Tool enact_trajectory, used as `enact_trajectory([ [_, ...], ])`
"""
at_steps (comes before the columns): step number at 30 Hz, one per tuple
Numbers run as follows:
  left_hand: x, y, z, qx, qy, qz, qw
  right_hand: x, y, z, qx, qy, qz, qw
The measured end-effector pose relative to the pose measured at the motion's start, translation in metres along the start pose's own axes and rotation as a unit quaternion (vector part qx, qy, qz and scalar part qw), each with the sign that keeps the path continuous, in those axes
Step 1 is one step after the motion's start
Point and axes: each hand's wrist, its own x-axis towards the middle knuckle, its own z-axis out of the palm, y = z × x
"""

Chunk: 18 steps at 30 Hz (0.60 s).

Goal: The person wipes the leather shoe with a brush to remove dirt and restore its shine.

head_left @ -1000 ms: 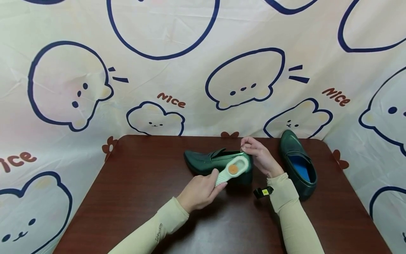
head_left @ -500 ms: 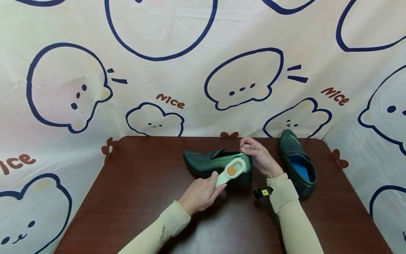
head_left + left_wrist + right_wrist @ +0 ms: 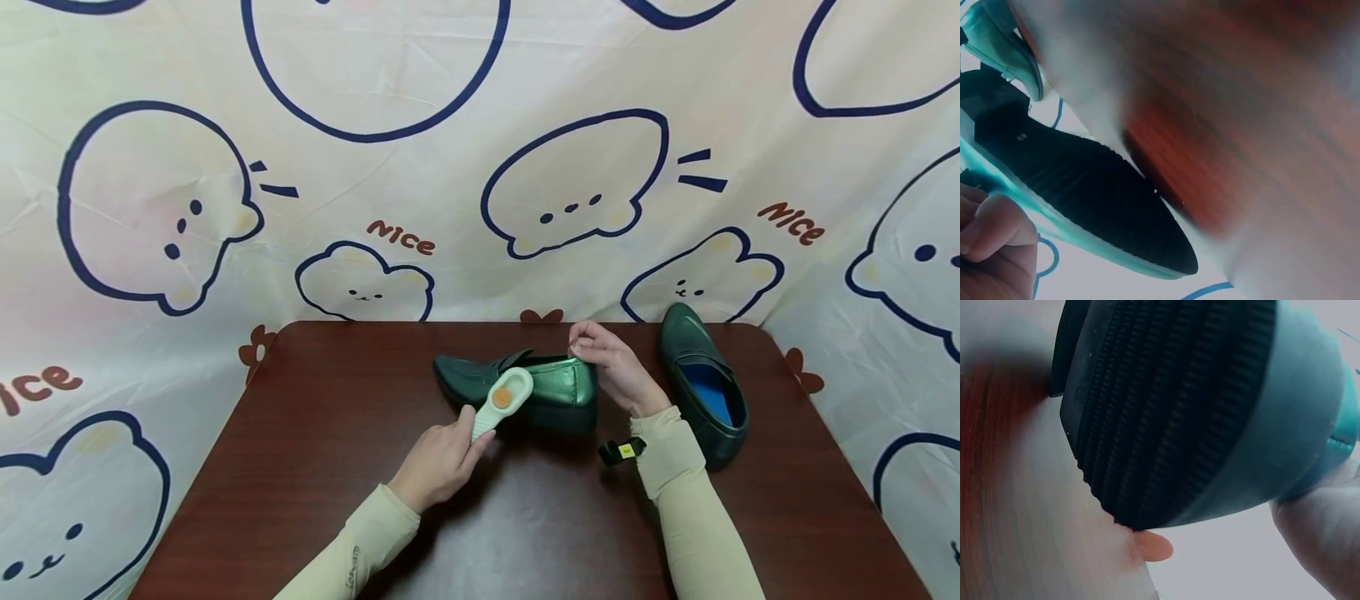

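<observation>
One dark reddish-brown wooden table [image 3: 315, 433]. One green leather-look loafer [image 3: 697, 354], blue inside, stood rightmost. One glossy green pointed loafer [image 3: 561, 393] — my right hand [image 3: 618, 371] pinched its heel rim. One mint-green, oval-headed, orange-dotted tool [image 3: 521, 388] — my left hand [image 3: 438, 458] gripped it alongside.

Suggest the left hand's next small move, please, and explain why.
Perhaps the left hand should ease the pale green tool toward the toe of the held shoe: in the head view it overlaps the side behind the toe, and the right hand holds the heel.
</observation>
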Motion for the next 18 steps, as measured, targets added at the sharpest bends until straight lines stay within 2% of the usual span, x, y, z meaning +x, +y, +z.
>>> enact_trajectory([
  [5,0.003,0.011,0.002,-0.007,0.008,0.020,0.9998,0.001,-0.003,0.001,-0.006,-0.001,0.001,1.000],
  [12,0.028,0.034,0.006,-0.009,0.015,0.050,0.9986,0.001,-0.003,0.000,-0.022,0.006,0.002,1.000],
  [15,0.037,0.040,0.009,-0.014,0.010,0.041,0.9990,0.001,-0.002,0.000,-0.030,0.006,-0.002,1.000],
  [18,0.039,0.039,0.010,-0.014,0.007,0.015,0.9998,0.001,0.001,0.000,-0.028,0.007,-0.005,1.000],
])
